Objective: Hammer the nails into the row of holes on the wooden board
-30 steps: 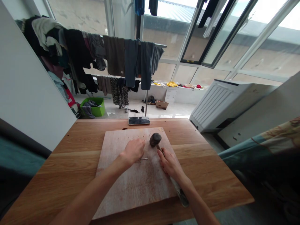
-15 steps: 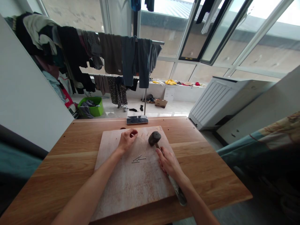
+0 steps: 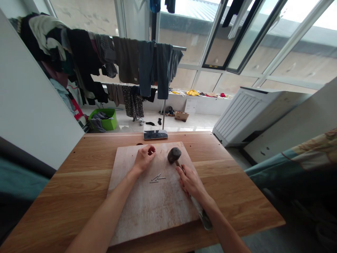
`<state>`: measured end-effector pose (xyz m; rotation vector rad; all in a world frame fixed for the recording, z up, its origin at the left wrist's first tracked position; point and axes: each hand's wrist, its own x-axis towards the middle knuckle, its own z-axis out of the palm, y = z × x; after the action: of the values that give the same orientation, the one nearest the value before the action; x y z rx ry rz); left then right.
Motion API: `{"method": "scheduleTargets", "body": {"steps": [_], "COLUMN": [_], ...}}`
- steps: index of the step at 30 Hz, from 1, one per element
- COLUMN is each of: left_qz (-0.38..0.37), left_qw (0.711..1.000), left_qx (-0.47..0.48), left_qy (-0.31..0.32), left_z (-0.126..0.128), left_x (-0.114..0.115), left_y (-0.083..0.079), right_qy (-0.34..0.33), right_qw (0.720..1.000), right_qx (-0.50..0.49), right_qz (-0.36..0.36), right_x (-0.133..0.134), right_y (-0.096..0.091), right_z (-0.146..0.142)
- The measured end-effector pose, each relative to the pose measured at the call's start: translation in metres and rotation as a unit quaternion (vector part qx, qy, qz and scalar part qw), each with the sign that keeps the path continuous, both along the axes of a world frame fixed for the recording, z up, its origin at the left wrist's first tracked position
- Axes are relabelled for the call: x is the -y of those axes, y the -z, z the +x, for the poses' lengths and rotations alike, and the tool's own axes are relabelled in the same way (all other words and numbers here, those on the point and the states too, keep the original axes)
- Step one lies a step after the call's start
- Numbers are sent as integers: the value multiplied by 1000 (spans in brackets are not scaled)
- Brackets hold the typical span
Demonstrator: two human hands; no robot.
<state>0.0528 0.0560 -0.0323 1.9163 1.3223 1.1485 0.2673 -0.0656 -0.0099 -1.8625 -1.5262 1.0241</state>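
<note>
Wooden table (image 3: 237, 196) with a whitish board (image 3: 150, 214) on it, a hammer (image 3: 174, 155) in your right hand (image 3: 191, 181)

Your right hand is wrapped around the hammer's handle, close below the head. The dark, rounded head is over the upper right part of the board; you cannot tell from this view whether it touches the surface. The handle runs back under your palm and wrist, and its lower end reaches past the board's right edge, toward you.

Your left hand (image 3: 144, 157) is at the far part of the board, left of the hammer head and apart from it. Its fingers are curled, with thumb and forefinger rounded toward each other. What, if anything, lies between those fingertips is too small to make out, so its grip cannot be told.

Just to the right of your left hand, two upright nails (image 3: 161, 151) stick up from the board, between that hand and the hammer head. Nearer to you, a few loose nails (image 3: 161, 178) lie in a small cluster around the middle of the board, some of them crossing or nearly so. They are between your two forearms, touched by neither hand.

Beyond the board, a phone (image 3: 155, 135) is at the table's far edge. Past the table, clothes (image 3: 128, 63) hang on a rack, a green basket (image 3: 111, 123) with cloth in it is on the left, and a cardboard box (image 3: 181, 116) is on the floor.
</note>
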Motion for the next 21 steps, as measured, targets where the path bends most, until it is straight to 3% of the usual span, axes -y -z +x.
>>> {"method": "scheduleTargets", "body": {"steps": [11, 16, 21], "left_qz": [-10, 0, 9], "left_qw": [1000, 999, 999], "left_qx": [26, 33, 31], "left_qy": [-5, -5, -4], "left_z": [-1, -1, -1], "left_x": [-2, -2, -2], "left_y": [4, 7, 7], "right_qy": [-34, -60, -70], "right_qw": [999, 996, 995], "right_qx": [-13, -15, -7], "right_qz": [5, 61, 68], "right_x": [-29, -42, -47], "right_y": [-31, -29, -21], "right_z": [-35, -46, -50]}}
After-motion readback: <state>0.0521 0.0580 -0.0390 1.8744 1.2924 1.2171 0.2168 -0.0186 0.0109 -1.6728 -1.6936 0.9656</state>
